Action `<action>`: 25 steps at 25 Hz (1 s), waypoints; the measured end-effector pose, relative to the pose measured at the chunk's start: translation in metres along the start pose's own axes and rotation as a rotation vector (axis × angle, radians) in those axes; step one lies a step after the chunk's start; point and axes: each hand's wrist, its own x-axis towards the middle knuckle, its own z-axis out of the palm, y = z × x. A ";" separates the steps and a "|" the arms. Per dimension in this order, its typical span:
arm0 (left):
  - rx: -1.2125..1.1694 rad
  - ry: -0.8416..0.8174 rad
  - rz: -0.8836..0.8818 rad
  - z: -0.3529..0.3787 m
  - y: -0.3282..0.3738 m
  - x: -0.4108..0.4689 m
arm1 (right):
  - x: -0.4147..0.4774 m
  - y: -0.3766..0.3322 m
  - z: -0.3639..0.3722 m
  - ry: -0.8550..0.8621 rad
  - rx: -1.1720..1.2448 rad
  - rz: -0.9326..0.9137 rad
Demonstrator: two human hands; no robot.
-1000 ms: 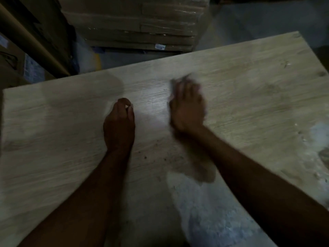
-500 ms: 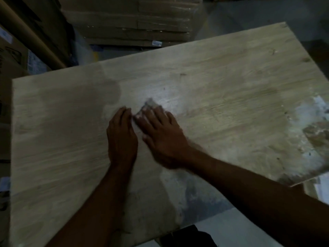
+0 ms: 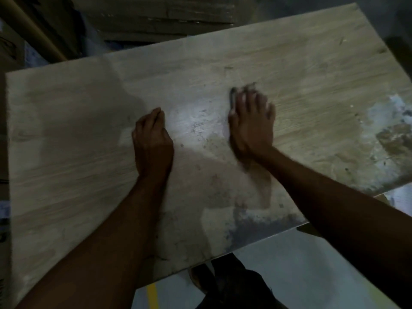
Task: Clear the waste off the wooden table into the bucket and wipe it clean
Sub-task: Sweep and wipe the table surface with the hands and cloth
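Note:
The wooden table [image 3: 301,70] fills most of the view, pale and grained, with dusty smears and small specks near its middle. My right hand [image 3: 252,123] lies flat on the table, blurred, pressing a small dark cloth [image 3: 236,92] that shows only beyond the fingertips. My left hand [image 3: 152,139] rests on the table to its left, fingers curled under, holding nothing that I can see. A whitish and brown stain [image 3: 388,134] marks the right end of the table. No bucket is in view.
Stacked cardboard boxes [image 3: 156,16] stand behind the table's far edge. A long cardboard tube [image 3: 33,27] leans at the far left. Pale floor with a yellow line [image 3: 152,293] shows below the near edge, beside my dark shoe [image 3: 223,279].
My right hand with the cloth has swept right, away from my left hand. The left hand has stayed in place, its fingers now curled.

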 end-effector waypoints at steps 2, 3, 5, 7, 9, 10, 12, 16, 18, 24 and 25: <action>-0.036 -0.046 -0.026 0.000 0.000 0.000 | -0.027 -0.023 0.002 -0.013 0.094 0.108; -0.047 -0.061 -0.028 -0.002 0.001 0.000 | -0.068 -0.039 0.016 -0.032 0.074 -0.116; -0.058 -0.092 0.024 -0.011 -0.002 -0.007 | -0.111 -0.028 0.020 -0.114 0.008 -0.575; -0.045 -0.131 0.092 -0.019 -0.002 -0.033 | -0.072 0.008 0.010 -0.068 -0.030 -0.469; 0.006 -0.172 0.117 -0.025 0.006 -0.077 | -0.036 0.019 -0.006 -0.043 0.030 0.010; 0.025 -0.180 0.099 -0.028 0.010 -0.097 | -0.045 0.010 -0.007 -0.070 0.074 0.106; 0.049 -0.168 0.128 -0.031 0.010 -0.112 | -0.121 -0.030 0.007 -0.049 0.101 -0.083; 0.067 -0.142 0.152 -0.028 0.007 -0.109 | -0.150 0.002 0.007 -0.121 -0.038 -0.525; 0.037 -0.079 0.151 -0.026 0.006 -0.110 | -0.103 0.019 -0.008 -0.011 0.030 -0.018; -0.103 -0.101 0.071 -0.035 0.009 -0.120 | -0.218 -0.004 0.017 -0.160 -0.061 -0.665; -0.107 -0.105 0.055 -0.036 0.013 -0.127 | -0.198 0.019 0.011 -0.126 -0.094 -0.561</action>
